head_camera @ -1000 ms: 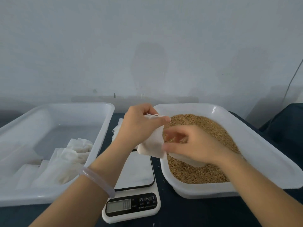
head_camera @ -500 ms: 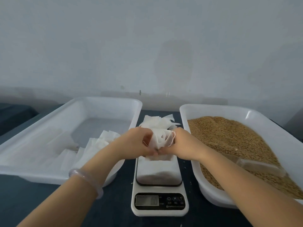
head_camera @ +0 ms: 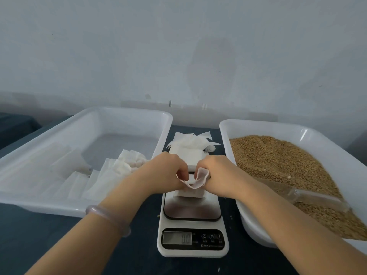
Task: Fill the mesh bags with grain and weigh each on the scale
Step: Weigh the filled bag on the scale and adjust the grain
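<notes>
Both hands are held close together above the scale [head_camera: 192, 213], with the forearms reaching in from the lower corners. The left hand [head_camera: 168, 173] is turned knuckles-up with its fingers curled, and one side of the mouth of a white mesh bag [head_camera: 195, 182] is pinched between its thumb and fingertips. The right hand [head_camera: 219, 173] is curled likewise, and the opposite side of the mouth is pinched by it. The mouth is drawn into a slack fold between the two hands, and the bag's body reaches down to the steel platform. Whether it rests on the plate or is held just clear cannot be told. A pale translucent bracelet [head_camera: 108, 220] is worn on the left wrist.

On the display [head_camera: 177, 237] the figure 0.0 is shown. Beside it a power symbol and the letters M and T are printed; the small print under them is too fine to be read.

The fingertips are tucked under the fold and mostly hidden, and what the held bag contains cannot be seen. Brown grain [head_camera: 278, 165] is heaped in the right tray [head_camera: 258, 126], which is cut off by the picture's edge. A clear scoop [head_camera: 309, 195] lies on the grain, its near-left end hidden by the right forearm. In the left tray [head_camera: 129, 116] white crumpled bags [head_camera: 127, 165] are gathered toward its right side. A stack of flat bags [head_camera: 190, 142] sits on the dark table [head_camera: 59, 235] just behind the scale, between the trays, its near edge covered by the hands.
</notes>
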The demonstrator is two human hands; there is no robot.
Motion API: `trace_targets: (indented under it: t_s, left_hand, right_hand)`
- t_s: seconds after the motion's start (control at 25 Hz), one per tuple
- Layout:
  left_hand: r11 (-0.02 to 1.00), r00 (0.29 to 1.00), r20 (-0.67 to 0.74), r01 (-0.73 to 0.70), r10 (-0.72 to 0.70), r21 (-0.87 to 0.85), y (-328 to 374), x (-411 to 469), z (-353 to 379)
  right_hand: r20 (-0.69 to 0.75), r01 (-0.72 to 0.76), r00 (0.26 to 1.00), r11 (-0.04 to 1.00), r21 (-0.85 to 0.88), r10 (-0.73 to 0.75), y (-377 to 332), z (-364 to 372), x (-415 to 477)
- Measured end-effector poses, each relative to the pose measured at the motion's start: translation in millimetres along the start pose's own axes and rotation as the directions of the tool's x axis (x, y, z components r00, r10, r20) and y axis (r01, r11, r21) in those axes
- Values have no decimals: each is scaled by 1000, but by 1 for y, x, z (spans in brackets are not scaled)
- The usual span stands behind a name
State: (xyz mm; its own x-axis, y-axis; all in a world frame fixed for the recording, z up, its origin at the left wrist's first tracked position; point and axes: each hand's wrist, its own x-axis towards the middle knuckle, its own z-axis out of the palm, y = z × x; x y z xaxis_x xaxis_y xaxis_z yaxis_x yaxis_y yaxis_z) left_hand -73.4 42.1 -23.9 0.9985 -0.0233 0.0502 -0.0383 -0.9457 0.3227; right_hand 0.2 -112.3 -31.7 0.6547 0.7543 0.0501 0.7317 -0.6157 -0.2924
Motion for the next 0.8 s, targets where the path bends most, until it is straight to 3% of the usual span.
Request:
trace_targets:
  t_s: [0.48, 0.68, 0.8]
  left_hand:
    - [942, 995, 89, -72, 45, 328, 10, -2, 10]
    - [930, 991, 113, -106, 70, 352, 9, 2, 11]
    - [954, 991, 99, -111, 87, 278, 6, 1, 13]
  right_hand:
    - [118, 5, 993, 987, -160, 14, -12, -4, -7]
    - [125, 12, 992, 986, -169, 10, -11, -2, -5]
    - [146, 11, 989, 988, -156, 13, -9, -2, -6]
